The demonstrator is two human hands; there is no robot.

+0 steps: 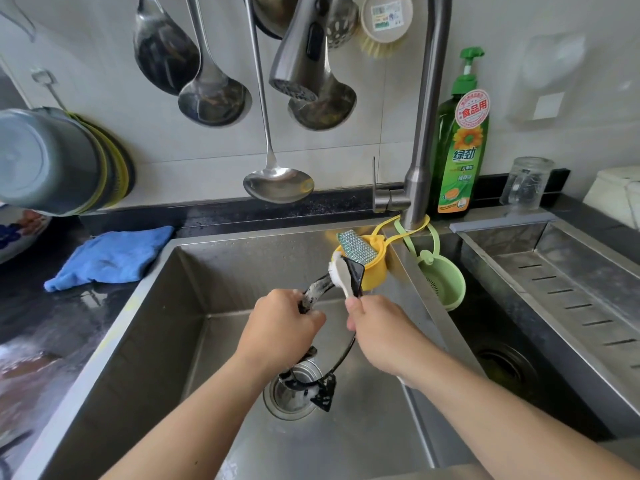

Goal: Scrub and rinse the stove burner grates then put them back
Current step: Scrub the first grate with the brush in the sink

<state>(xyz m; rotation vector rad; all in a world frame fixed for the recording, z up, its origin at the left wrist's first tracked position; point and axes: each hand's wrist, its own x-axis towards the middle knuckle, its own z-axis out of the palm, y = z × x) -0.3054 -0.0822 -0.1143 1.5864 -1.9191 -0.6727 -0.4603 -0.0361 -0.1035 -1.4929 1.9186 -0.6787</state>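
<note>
A black ring-shaped burner grate (322, 393), streaked with white soap foam, is held upright over the steel sink (180, 334) above the drain (294, 393). My left hand (282, 327) grips the grate's upper left rim. In my right hand (377, 327) is the handle of a white scrub brush (341, 277), whose bristles press on the grate's top prong. Part of the ring is hidden behind both hands.
The faucet head (301, 53) hangs above with no water running. A yellow sponge holder (367, 261) and a green strainer basket (440, 275) hang at the sink's divider. Dish soap bottle (462, 140) stands behind, a blue cloth (110, 258) lies left, ladles (277, 181) hang overhead.
</note>
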